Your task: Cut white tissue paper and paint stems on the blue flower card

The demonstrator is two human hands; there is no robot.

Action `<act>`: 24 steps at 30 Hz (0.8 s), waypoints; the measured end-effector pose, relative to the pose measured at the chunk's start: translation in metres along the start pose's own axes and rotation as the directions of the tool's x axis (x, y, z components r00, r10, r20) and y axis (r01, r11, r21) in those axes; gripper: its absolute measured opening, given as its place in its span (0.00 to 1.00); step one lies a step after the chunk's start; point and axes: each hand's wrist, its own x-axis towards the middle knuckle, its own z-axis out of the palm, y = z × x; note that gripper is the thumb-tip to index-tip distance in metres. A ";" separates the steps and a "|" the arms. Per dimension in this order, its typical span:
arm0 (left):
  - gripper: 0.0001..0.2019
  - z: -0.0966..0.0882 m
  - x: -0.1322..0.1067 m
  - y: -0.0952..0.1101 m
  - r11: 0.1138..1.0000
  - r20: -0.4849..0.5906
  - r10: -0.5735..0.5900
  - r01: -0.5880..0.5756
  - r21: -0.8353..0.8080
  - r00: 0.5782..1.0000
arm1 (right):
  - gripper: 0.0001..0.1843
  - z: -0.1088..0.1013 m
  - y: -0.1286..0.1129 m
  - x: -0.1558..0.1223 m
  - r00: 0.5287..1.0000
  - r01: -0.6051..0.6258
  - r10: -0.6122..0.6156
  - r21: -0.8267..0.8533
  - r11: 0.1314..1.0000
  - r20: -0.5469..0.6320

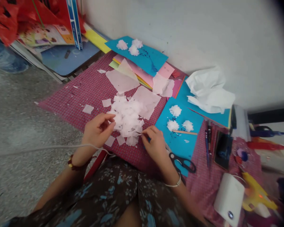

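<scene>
A loose heap of small white tissue paper squares point(126, 115) lies on the checked tablecloth. My left hand point(96, 130) is at the heap's left side, fingers curved, with a gap between thumb and forefinger and nothing visible in it. At the lower right edge of the heap, my right hand point(154, 140) pinches the corner of a thin white tissue paper piece point(140, 133). Right of that hand is a blue sheet point(165, 118) bearing three white paper tufts point(175, 110) and a thin wooden stick point(184, 132).
Black-handled scissors point(183, 163) lie beside my right wrist. A second blue sheet point(153, 56) rests on coloured papers at the back. Crumpled white paper point(209, 88), a phone point(223, 149), a white box-like device point(229, 197) and a yellow glue gun point(257, 189) are rightward. A cable point(61, 147) crosses my left wrist.
</scene>
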 end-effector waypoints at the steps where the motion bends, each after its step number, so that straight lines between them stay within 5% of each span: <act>1: 0.09 0.002 -0.003 0.003 1.000 0.026 0.019 -0.019 -0.012 0.999 | 0.08 -0.001 -0.001 -0.001 0.999 0.023 -0.021 0.039 0.999 -0.048; 6: 0.08 0.021 -0.022 0.024 0.956 0.261 -0.080 0.149 -0.253 0.962 | 0.10 -0.009 -0.004 -0.009 0.951 0.174 -0.126 0.153 0.973 -0.283; 11: 0.13 0.039 -0.033 0.038 0.894 0.390 -0.068 0.229 -0.385 0.919 | 0.11 -0.009 -0.005 -0.013 0.925 0.239 -0.171 0.170 0.956 -0.339; 18: 0.04 0.054 -0.034 0.038 0.966 0.266 -0.020 0.087 -0.242 0.964 | 0.11 -0.011 -0.010 -0.016 0.935 0.248 -0.184 0.187 0.951 -0.302; 22: 0.07 0.057 -0.035 0.030 0.972 0.146 -0.028 0.061 -0.228 0.989 | 0.08 -0.012 -0.016 -0.022 0.961 0.080 0.029 0.379 0.922 -0.274; 24: 0.06 0.058 -0.038 0.028 0.980 0.078 0.037 -0.021 -0.198 0.996 | 0.02 -0.012 -0.022 -0.025 0.980 -0.033 0.130 0.519 0.854 -0.151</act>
